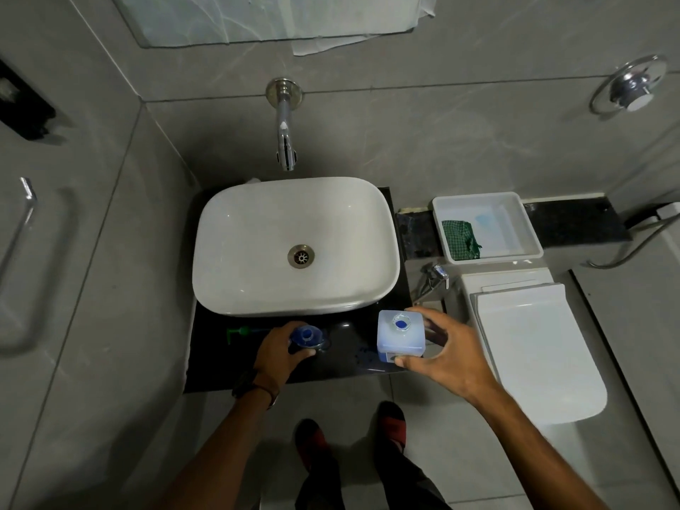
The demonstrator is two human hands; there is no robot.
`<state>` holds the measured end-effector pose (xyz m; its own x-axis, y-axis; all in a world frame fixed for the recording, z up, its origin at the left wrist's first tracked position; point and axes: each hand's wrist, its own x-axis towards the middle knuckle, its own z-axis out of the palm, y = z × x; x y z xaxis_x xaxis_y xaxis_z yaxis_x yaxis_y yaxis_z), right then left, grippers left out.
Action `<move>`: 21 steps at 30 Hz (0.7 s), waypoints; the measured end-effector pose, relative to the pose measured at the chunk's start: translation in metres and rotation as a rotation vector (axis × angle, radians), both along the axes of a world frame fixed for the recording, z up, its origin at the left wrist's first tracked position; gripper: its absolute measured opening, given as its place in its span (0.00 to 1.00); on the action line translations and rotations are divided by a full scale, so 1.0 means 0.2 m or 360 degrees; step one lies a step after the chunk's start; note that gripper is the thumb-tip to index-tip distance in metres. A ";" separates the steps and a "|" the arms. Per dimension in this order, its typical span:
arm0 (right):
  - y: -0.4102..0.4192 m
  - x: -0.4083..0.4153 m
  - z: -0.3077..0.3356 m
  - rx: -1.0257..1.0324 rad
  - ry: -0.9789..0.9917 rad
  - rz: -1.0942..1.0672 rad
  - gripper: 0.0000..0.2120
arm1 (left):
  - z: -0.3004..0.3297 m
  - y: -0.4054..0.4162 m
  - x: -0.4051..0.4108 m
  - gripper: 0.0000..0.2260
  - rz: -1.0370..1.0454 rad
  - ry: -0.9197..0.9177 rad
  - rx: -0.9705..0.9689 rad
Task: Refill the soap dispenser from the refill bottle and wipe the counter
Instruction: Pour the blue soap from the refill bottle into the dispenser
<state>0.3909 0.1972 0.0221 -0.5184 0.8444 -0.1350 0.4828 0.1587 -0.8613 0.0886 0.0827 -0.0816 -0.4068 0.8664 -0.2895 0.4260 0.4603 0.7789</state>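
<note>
A grey-tiled bathroom, seen from above, with a black desk carrying a white basin under a wall tap.

On the near strip of the desk, right of centre, stands the refill bottle, a square pale container with blue liquid showing at its open mouth. To its left stands the soap dispenser, clear, with blue soap visible at its top. A green pump head lies on the desk just left of the dispenser, near the basin's front edge.

Farther right, on a dark ledge, a white tray holds a green cloth. Below it sits a white toilet with the lid down. A chrome rail hangs on the left wall.

The left hand reaches in from below, wrist bent forward, its grip wrapped round the dispenser body. The right hand comes in from the right, fingers spread wide; its thumb presses the near face of the refill bottle and the fingers curl round the far right side, so the grip holds the bottle upright on the desk.
</note>
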 end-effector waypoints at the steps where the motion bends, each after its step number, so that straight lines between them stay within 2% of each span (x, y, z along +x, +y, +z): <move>1: 0.00 0.01 0.00 0.0001 -0.0003 -0.0004 0.39 | 0.00 0.00 0.00 0.23 -0.0003 0.0003 -0.0006; 6: 0.02 -0.02 0.02 0.0010 0.0029 0.0000 0.37 | 0.13 -0.03 0.02 0.21 0.0001 -0.0007 0.0052; 11: 0.08 -0.09 0.14 0.0078 0.0118 -0.0005 0.35 | 0.44 -0.04 0.03 0.22 0.0039 0.0026 0.0272; 16: 0.17 -0.19 0.35 0.0288 0.0176 -0.0010 0.36 | 0.84 0.03 0.01 0.23 0.0032 0.0018 0.0603; 21: 0.27 -0.30 0.59 0.0617 0.0160 0.0055 0.38 | 1.13 0.12 -0.06 0.24 -0.0050 0.0093 0.0713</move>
<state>0.3313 0.2514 0.1405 -0.5416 0.8048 0.2430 0.3877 0.4955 -0.7773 0.0762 0.1063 0.1454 -0.3830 0.9131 0.1395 0.4834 0.0695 0.8727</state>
